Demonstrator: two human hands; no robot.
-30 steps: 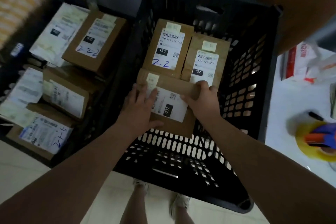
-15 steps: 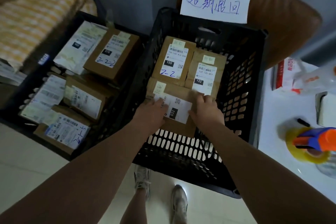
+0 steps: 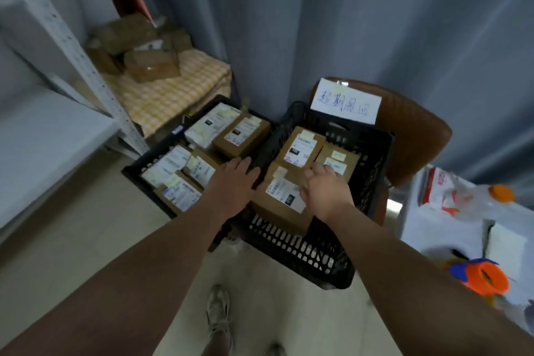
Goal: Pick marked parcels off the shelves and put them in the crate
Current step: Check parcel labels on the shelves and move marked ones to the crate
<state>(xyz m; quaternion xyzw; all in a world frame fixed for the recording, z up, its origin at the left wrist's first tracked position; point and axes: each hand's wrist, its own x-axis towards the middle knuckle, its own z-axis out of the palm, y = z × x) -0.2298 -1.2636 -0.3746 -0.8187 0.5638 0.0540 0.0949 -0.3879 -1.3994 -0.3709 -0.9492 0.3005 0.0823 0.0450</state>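
- The fingers point(image 3: 326, 172) of the right hand point(image 3: 325, 192) are lying loosely spread and released, gripping nothing, reaching over the far edge of the nearest parcel point(image 3: 281, 204).
- The left hand point(image 3: 232, 182) is hovering palm down with its fingers flat and apart, holding nothing, over the left wall of the black crate point(image 3: 303, 251).
- That nearest parcel, a brown carton with a white label, is lying flat inside the crate at its near side, with its label facing up.
- Two more labelled cartons are sitting behind it in the same crate: one point(image 3: 299, 147) at the far left and one point(image 3: 336, 157) at the far right, the latter partly covered by the right hand.
- A white handwritten sign point(image 3: 345, 101) is standing at the far rim of the crate, in front of a brown chair back point(image 3: 416, 130).
- A second black crate point(image 3: 138, 173) is sitting just beside the first on the left, holding several labelled parcels.
- A grey metal shelf point(image 3: 46, 130) is standing at the left, and a white table point(image 3: 442, 228) at the right is carrying an orange tape dispenser point(image 3: 482, 276).
- Grey curtains point(image 3: 318, 23) are hanging behind everything.
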